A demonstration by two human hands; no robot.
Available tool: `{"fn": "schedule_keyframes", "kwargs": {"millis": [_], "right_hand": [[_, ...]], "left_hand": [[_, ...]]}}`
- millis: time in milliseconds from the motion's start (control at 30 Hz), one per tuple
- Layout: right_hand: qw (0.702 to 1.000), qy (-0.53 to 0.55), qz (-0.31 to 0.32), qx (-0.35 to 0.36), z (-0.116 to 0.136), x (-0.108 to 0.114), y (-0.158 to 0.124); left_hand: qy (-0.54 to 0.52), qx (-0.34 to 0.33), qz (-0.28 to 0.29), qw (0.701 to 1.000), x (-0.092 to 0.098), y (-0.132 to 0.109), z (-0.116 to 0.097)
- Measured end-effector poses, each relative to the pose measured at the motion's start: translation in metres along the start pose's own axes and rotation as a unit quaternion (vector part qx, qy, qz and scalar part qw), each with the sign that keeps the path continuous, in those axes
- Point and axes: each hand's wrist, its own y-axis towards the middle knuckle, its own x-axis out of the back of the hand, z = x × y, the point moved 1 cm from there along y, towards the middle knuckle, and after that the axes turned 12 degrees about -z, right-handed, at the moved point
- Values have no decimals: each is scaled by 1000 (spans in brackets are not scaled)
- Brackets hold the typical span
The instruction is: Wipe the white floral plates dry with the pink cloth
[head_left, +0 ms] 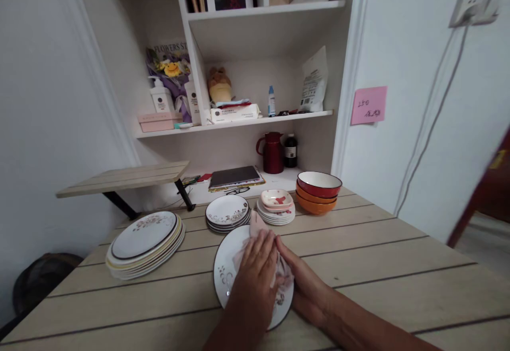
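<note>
In front of me is a white plate (225,266) with a dark rim and a brown floral print, tilted slightly up from the wooden table. My left hand (257,274) lies over a crumpled pale pink cloth (258,224), fingers together, pressing it against the plate's face. At the plate's right rim, my right hand (308,284) grips the edge; its thumb side shows beside the cloth, and its other fingers are hidden. Just beyond stands a short stack of smaller floral plates (227,210). Cloth and hands cover much of the held plate.
Larger plates (145,236) are stacked at left, near a small raised shelf (127,178). Small dishes (276,199) and nested red and orange bowls (319,186) stand at the back right. Behind them are a laptop (234,177), glasses (238,190) and a red jug (273,153).
</note>
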Motion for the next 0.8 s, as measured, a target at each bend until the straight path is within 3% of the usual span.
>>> {"fn": "schedule_keyframes", "kwargs": {"millis": [200,367,500,633,800], "right_hand": [[998,37,-42,-26,15,12,6],[997,53,-33,42,22,11,11],[997,55,-45,31,14,6,8],[999,31,-26,6,3,1,3],[1000,15,-2,-1,-3,-1,1]], "left_hand": [[2,-61,69,996,2,0,-5],[71,-14,17,997,2,-3,21],[139,47,1,989,9,-6,36],[176,72,-21,982,17,-5,34],[165,55,-35,984,14,-5,28]]}}
